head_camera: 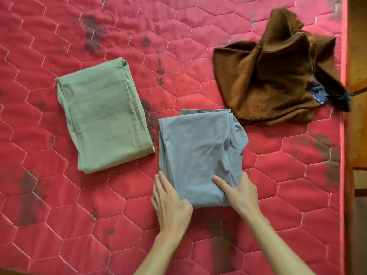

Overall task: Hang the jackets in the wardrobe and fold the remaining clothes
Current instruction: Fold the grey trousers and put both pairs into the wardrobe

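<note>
In the head view, a folded green garment (pixel 103 116) is seen left of centre on the bed (pixel 59 225). The folded grey garment (pixel 198 151), lower centre, is pressed at its side by the flat left hand (pixel 170 203) and gripped at its edge by the right hand (pixel 242 193). A crumpled brown garment (pixel 268 80), upper right, is judged still to be handled.

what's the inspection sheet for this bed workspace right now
surface: red quilted mattress, dark stains scattered
job's things: green garment folded, left of grey garment, also folded; brown garment crumpled near the right edge
clutter: dark patterned cloth peeking from under brown garment
grippers: left hand flat, fingers straight along grey garment's left edge; right hand grips its lower right corner, thumb on top
cables: nothing seen
surroundings: wooden surface beyond mattress's right edge
</note>
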Motion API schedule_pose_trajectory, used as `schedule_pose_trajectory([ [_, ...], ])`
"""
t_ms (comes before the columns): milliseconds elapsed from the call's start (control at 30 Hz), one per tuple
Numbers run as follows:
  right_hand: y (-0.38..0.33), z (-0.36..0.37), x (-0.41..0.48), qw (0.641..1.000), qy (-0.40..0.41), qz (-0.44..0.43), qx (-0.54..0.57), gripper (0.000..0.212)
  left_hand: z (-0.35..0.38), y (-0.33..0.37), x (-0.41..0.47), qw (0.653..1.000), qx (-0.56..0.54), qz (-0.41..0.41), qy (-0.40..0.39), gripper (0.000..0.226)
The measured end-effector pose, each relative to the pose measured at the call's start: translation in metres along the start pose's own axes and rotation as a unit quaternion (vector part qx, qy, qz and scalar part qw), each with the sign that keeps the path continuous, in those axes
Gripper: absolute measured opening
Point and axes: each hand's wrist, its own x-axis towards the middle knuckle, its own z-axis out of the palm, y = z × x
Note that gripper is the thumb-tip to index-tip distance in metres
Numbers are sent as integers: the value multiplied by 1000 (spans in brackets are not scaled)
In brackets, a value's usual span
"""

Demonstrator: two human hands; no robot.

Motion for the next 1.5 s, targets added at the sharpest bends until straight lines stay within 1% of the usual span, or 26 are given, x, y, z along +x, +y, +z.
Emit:
schedule_pose_trajectory([
  [33,-2,-4,4,1000,-12,-10,-12,60,-5,-5,3,999,-5,27,-19,104],
  [67,-5,-8,6,999,-25,-22,-18,53,-11,-13,6,996,-11,77,-41,103],
  [133,-10,-16,8,998,-49,-36,-4,39,-26,-36,12,975,-20,205,-83,99],
  [200,-13,-18,5,997,-59,-39,14,34,-39,-63,17,955,-9,286,-78,83],
  [233,-13,-16,3,997,-62,-32,26,32,-41,-73,16,955,0,291,-53,72],
  [300,-11,-9,-2,995,-71,-5,76,31,-33,-79,3,971,-4,236,28,47],
  [367,-9,-6,-8,988,-81,28,132,33,-15,-65,-20,984,-48,135,106,24],
  [400,-9,-7,-12,984,-87,38,151,34,-7,-56,-30,986,-84,75,122,19],
  [467,-12,-10,-17,980,-95,45,169,35,6,-42,-42,979,-159,-47,118,18],
  [500,-13,-12,-18,979,-96,44,173,35,10,-38,-44,974,-179,-85,107,18],
  [533,-15,-14,-20,979,-97,41,175,34,13,-37,-44,974,-182,-97,95,18],
  [600,-20,-19,-21,978,-104,33,178,32,15,-39,-38,978,-168,-80,93,21],
  [700,-27,-31,-20,977,-107,22,184,27,-3,-48,-26,985,-147,18,88,22],
  [800,-34,-48,-18,975,-127,10,184,23,-34,-67,-16,981,-127,141,42,20],
  [867,-37,-55,-18,972,-155,-3,176,21,-51,-77,-8,975,-133,176,-21,27],
  [900,-37,-55,-19,971,-167,-8,173,20,-56,-81,-3,973,-150,167,-58,29],
  [933,-38,-55,-20,969,-175,-11,173,21,-58,-82,-1,970,-169,157,-84,26],
  [967,-36,-52,-20,968,-177,-9,177,22,-57,-83,-1,967,-189,147,-86,19],
  [1033,-33,-46,-22,968,-169,4,188,24,-47,-79,-9,968,-208,134,-27,17],
  [1100,-28,-41,-24,968,-160,17,194,26,-30,-70,-19,970,-223,85,37,26],
  [1167,-23,-39,-26,966,-162,29,199,30,-22,-57,-26,963,-260,24,70,41],
  [1200,-21,-41,-27,965,-167,34,198,32,-21,-54,-25,960,-273,10,66,44],
  [1300,-16,-57,-22,967,-181,33,174,34,-28,-62,-11,955,-290,50,20,49],
  [1367,-11,-71,-17,970,-186,24,152,34,-47,-83,5,956,-287,65,6,41],
  [1433,-6,-82,-15,973,-184,14,138,30,-65,-106,18,963,-263,56,16,48],
  [1500,-1,-82,-16,974,-184,7,135,28,-75,-109,11,974,-213,54,59,55],
])
